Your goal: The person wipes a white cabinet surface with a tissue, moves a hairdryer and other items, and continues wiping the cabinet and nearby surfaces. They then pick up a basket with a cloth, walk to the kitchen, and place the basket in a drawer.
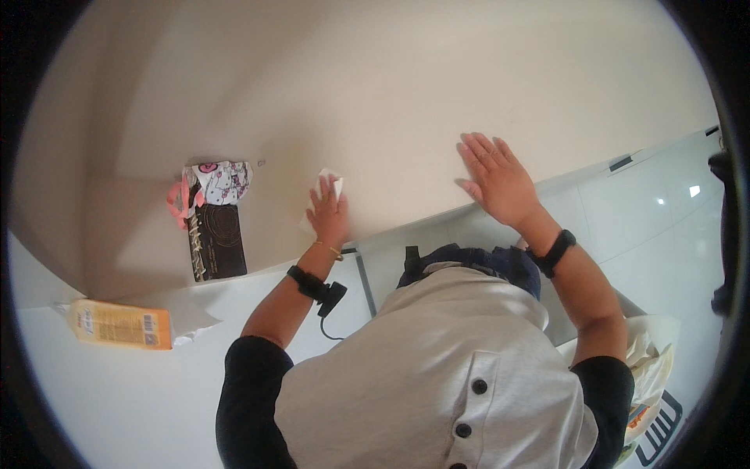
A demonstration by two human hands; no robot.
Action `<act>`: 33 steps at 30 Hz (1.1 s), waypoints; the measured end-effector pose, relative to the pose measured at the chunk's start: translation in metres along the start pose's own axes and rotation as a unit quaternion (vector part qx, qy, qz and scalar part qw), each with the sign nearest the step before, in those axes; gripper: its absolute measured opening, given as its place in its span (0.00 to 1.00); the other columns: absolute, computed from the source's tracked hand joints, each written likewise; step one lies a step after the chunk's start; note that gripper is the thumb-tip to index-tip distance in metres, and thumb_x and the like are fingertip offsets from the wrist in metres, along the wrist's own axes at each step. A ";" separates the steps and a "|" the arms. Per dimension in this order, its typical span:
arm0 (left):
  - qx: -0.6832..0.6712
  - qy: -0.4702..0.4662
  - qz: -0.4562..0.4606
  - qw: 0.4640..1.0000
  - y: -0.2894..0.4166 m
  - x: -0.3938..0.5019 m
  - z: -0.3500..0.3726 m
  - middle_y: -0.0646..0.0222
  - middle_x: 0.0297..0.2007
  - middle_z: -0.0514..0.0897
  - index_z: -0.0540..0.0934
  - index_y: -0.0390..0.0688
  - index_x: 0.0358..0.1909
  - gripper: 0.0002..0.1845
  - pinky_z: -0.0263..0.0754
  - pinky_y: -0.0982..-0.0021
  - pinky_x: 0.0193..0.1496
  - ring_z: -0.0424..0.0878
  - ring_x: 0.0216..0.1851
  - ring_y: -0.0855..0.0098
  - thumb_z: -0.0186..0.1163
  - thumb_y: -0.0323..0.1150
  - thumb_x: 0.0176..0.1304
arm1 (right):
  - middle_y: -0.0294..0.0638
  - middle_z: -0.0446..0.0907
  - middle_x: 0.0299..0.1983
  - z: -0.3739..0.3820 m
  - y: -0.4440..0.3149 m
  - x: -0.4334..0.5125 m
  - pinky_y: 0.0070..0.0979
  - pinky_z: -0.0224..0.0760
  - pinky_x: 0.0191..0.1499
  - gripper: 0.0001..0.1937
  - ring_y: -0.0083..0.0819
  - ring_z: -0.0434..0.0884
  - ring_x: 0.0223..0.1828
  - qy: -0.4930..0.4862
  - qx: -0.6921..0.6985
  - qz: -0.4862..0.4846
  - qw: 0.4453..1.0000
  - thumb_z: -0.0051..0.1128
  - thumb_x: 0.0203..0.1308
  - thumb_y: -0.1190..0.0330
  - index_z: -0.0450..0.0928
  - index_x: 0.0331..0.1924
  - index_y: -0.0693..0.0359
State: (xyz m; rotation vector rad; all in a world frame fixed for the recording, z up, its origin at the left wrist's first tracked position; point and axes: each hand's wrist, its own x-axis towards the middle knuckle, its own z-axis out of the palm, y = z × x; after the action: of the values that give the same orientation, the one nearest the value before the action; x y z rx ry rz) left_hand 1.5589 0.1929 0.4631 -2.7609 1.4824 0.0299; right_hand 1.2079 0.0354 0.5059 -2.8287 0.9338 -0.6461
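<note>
My left hand presses a white tissue or cloth against the beige tabletop, fingers spread over it. To the right, my right hand lies palm down on the same surface near its front edge, with nothing visible under it. Left of my left hand lies a black box with a ring pattern. Touching the box's far end is a white pouch with a pink cartoon print, and a pink strap is beside it.
A small clear bit lies right of the pouch. An orange and yellow packet is on a white surface at lower left. At lower right stands a lined bin beside a black rack-like thing.
</note>
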 end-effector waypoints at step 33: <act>-0.111 -0.141 0.235 0.955 0.343 0.036 -0.041 0.74 0.76 0.40 0.48 0.57 0.75 0.30 0.27 0.43 0.72 0.34 0.76 0.57 0.37 0.45 0.73 | 0.43 0.64 0.68 -0.041 0.141 -0.044 0.39 0.47 0.72 0.36 0.37 0.60 0.71 0.049 -0.026 0.078 0.995 0.44 0.63 0.42 0.64 0.65 0.63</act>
State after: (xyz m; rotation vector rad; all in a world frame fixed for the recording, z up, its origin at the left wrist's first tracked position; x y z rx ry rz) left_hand 1.2940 -0.0272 0.5036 -2.3361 2.1053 0.5990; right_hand 1.0814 -0.0508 0.4961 -2.7525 1.1909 -0.7584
